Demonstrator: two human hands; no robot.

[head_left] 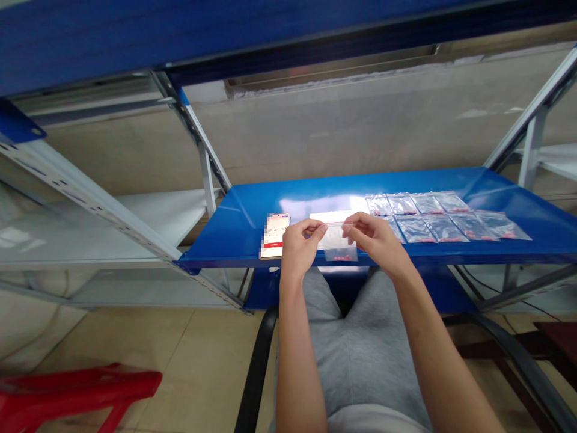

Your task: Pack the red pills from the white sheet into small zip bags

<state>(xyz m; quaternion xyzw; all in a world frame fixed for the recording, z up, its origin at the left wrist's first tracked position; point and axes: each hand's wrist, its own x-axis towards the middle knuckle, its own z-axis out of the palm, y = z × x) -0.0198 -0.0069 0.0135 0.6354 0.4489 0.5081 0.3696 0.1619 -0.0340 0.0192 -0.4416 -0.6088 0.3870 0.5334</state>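
Between my two hands hangs a small clear zip bag (pixel 341 255) with several small red pieces at its bottom. My left hand (pixel 303 240) pinches the bag's top left corner between thumb and forefinger. The top right corner is pinched by my right hand (pixel 372 236). Behind the bag, a white sheet (pixel 318 218) lies on the blue shelf (pixel 252 207). To the right, several similar zip bags (pixel 433 228) lie flat in two rows, with red pieces inside.
A phone (pixel 276 236) showing a timer lies left of my left hand. Grey metal uprights (pixel 205 156) flank the shelf, and a blue upper shelf (pixel 270 36) crosses overhead. A red plastic stool (pixel 81 385) stands at lower left. Black chair armrests (pixel 259 367) flank my legs.
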